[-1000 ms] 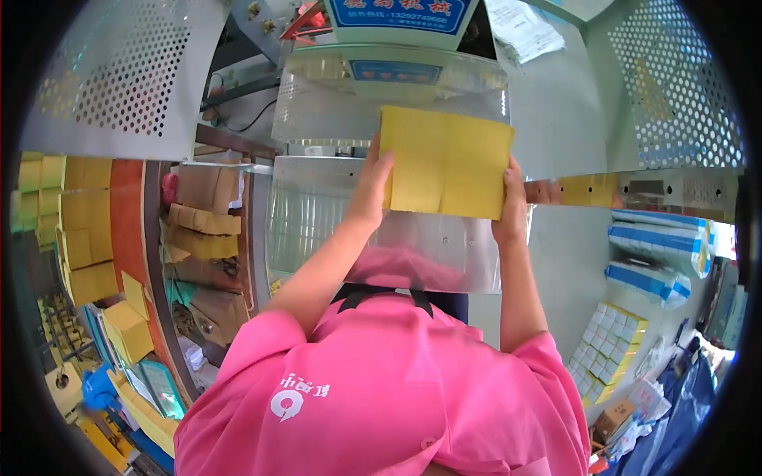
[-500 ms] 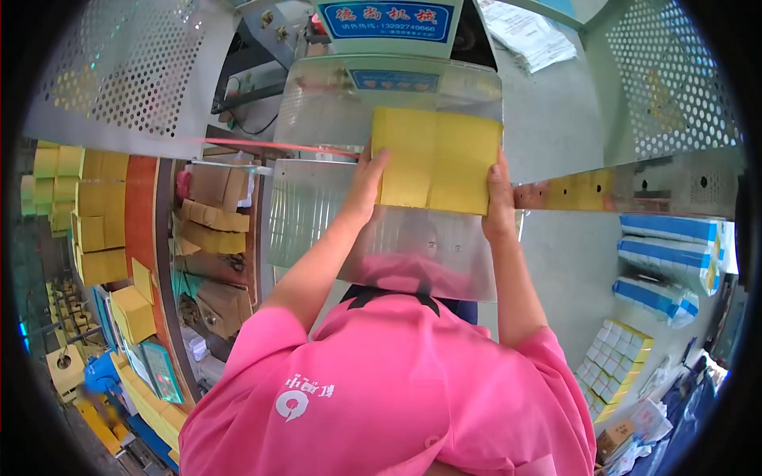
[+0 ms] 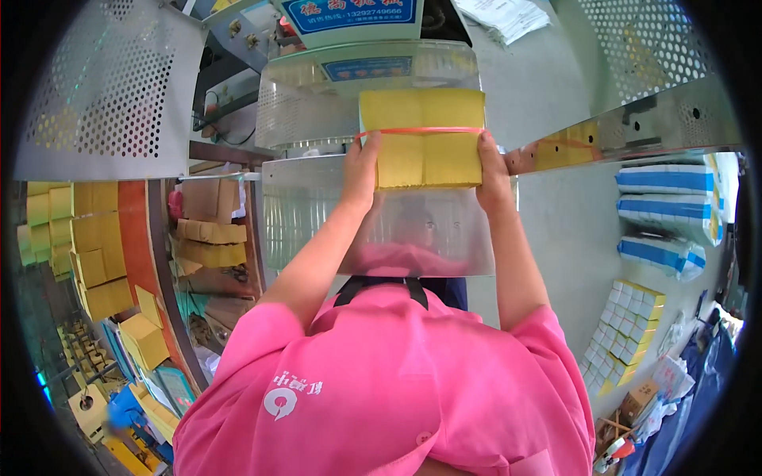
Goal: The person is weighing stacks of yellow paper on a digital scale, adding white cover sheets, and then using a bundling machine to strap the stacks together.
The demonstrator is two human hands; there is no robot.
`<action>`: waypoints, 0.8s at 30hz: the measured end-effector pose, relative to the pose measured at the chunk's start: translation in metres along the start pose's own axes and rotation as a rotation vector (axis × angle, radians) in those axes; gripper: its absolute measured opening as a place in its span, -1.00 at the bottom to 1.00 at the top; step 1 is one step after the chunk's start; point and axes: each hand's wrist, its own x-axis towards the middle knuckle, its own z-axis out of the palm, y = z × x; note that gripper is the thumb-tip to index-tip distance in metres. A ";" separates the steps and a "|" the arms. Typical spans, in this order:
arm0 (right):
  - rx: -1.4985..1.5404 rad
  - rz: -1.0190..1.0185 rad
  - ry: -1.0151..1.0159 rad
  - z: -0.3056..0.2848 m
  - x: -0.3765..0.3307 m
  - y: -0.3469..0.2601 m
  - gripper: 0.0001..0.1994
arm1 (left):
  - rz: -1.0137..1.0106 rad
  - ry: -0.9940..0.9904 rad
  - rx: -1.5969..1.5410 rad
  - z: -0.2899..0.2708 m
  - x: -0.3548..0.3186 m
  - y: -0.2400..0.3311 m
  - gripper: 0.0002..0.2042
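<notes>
Between my hands is a thick stack of yellow paper [image 3: 425,163], lying over the shiny metal tabletop [image 3: 305,210] of a machine. A thin red strap [image 3: 432,130] runs across its top from side to side. My left hand [image 3: 360,173] grips the stack's left side, with the thumb at the edge near the strap. On the opposite side my right hand [image 3: 493,176] presses against it, thumb up along the edge. The fingers of both hands are partly hidden beside and below the stack.
Perforated metal panels [image 3: 99,95] flank the machine, and a steel rail [image 3: 627,127] reaches in from the right. Yellow paper stacks [image 3: 99,258] stand at the left. Blue-and-white wrapped packs [image 3: 665,181] and small bundles [image 3: 623,329] lie on the floor at right.
The red strap, earlier stretched out left of the stack, now lies across it. The view has shifted slightly; both hands keep hold of the stack's sides.
</notes>
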 end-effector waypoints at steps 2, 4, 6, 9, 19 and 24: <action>0.032 0.077 0.021 0.002 -0.003 -0.003 -0.44 | 0.006 -0.008 0.015 0.005 -0.001 0.002 -0.37; 0.048 0.073 0.009 -0.002 0.000 0.001 -0.45 | 0.014 -0.011 0.029 0.005 0.000 0.002 -0.37; 0.067 0.070 -0.007 -0.007 0.003 0.003 -0.46 | -0.073 -0.076 0.023 -0.001 0.003 0.001 -0.35; 0.018 0.036 -0.026 -0.008 0.005 0.010 -0.47 | -0.066 -0.114 0.015 -0.005 0.006 -0.004 -0.32; -0.035 -0.009 0.061 -0.007 0.007 0.009 -0.49 | -0.069 -0.049 0.072 -0.002 0.006 0.003 -0.37; -0.071 -0.046 -0.003 -0.005 -0.001 0.002 -0.50 | -0.029 0.040 0.118 -0.009 -0.013 -0.003 -0.40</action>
